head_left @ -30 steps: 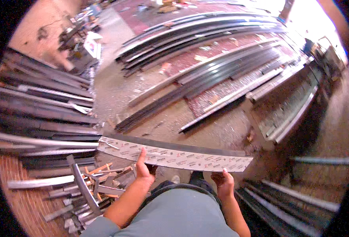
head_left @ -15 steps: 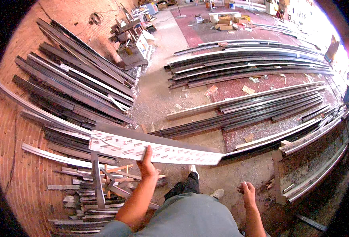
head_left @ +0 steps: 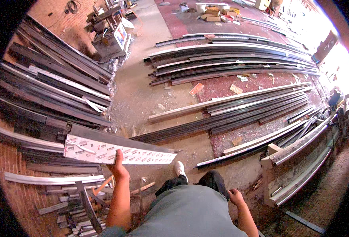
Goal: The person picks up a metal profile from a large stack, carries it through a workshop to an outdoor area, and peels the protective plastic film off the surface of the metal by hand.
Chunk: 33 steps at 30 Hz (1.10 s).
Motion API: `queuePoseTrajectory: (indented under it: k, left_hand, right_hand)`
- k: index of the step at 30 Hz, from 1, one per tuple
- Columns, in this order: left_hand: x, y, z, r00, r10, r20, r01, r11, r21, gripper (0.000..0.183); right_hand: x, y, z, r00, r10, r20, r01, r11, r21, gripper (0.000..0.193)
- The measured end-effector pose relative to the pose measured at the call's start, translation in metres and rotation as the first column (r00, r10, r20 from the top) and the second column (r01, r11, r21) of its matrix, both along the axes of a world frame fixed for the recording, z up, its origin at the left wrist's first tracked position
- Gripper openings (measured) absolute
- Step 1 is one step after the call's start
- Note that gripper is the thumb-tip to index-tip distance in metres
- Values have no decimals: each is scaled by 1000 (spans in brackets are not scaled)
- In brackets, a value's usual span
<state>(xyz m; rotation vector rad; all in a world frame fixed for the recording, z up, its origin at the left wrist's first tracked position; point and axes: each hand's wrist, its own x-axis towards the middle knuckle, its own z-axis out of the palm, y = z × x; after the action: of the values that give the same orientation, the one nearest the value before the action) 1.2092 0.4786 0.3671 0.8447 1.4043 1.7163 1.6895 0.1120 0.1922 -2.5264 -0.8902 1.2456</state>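
My left hand (head_left: 118, 168) is closed round a long metal profile (head_left: 123, 155), its thumb lying over the white face. That face carries protective film with small printed marks, and a plain dark grey strip runs along the far edge. Held level in front of me, the profile slants slightly down to the right. At its left end it overlaps the stacked bars by the wall, so where it stops there is hard to tell. By my right thigh hangs my right hand (head_left: 235, 196), fingers curled in, with nothing visible in it.
Dark profiles (head_left: 60, 83) lie stacked along the brick wall at left. More long profiles (head_left: 229, 59) cover the floor ahead. Short offcuts (head_left: 73, 221) are heaped at lower left. A metal-edged rack (head_left: 301, 158) stands at right; a machine (head_left: 111, 43) stands by the wall.
My view has shifted forward and right as I step, a white shoe now ahead. The profile stays in my left hand and sits further left. My right hand has dropped back beside my thigh.
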Motion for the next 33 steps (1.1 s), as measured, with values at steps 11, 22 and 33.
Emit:
queuePoseTrajectory:
  k: [11,22,33]
  left_hand:
    - [-70,106,-45,902,-64,-428,82,996,23,71]
    - [46,310,-18,890,-428,-157,424,904,-59,97]
    - [199,526,-41,657,-728,-195,698,686,-205,79]
  right_hand:
    - [62,123,-49,953,291,88,-286,956,-64,47]
    - [180,307,-167,969,231,-92,-213,963,166,49]
    - [340,504,-15,998,-59,-4,54,881,470,41]
